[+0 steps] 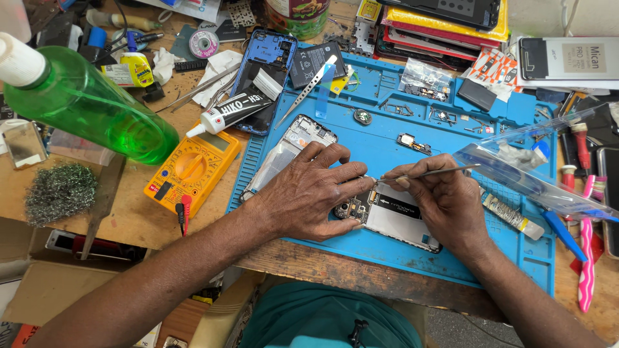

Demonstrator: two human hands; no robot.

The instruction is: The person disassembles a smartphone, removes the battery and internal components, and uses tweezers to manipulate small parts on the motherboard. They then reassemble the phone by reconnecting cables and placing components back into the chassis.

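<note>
An opened phone (393,216) lies back-up on the blue repair mat (400,251), its circuit board and white battery exposed. My left hand (309,193) rests on its left end, fingers pressing down on the board area. My right hand (445,196) grips thin metal tweezers (429,173) whose tip points left to the phone's top edge near my left fingertips. Partly under my left hand lies a second phone frame (290,148).
A yellow multimeter (190,167), a white glue tube (229,111), a green bottle (84,103) and steel wool (59,190) sit left. A blue phone shell (264,64), battery (313,61), spare tweezers (306,90), small parts, a clear bag (529,171) and toothbrush (587,258) surround the mat.
</note>
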